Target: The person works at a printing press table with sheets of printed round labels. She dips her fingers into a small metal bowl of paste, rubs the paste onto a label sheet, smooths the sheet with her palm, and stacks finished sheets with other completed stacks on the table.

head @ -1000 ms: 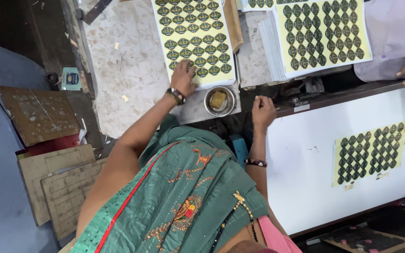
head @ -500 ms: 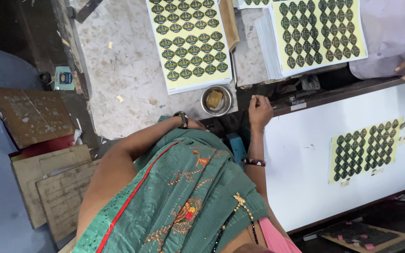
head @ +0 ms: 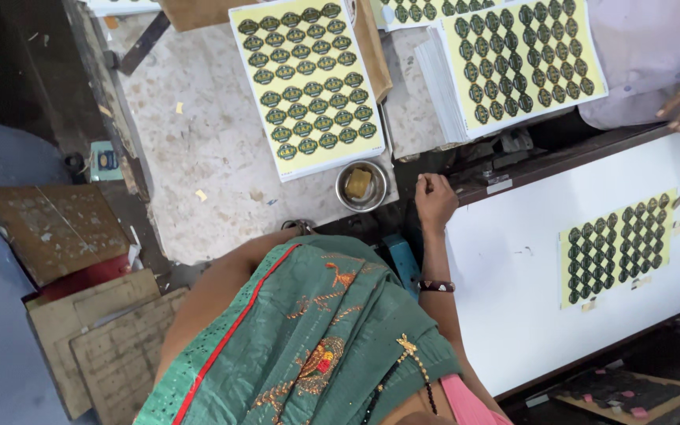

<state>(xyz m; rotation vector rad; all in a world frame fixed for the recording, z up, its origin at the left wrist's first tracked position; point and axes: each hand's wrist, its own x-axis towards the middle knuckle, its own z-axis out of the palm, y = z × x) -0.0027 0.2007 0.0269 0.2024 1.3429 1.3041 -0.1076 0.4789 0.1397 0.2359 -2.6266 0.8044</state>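
My right hand rests loosely curled at the press edge, pinching nothing I can see. My left hand is hidden under the green drape, so I cannot tell its state. One label sheet lies on the white bed to the right, while two stacks remain on the far speckled stone bench. Worn boards lean at left.

brown boards lower left | small steel bowl | white panel
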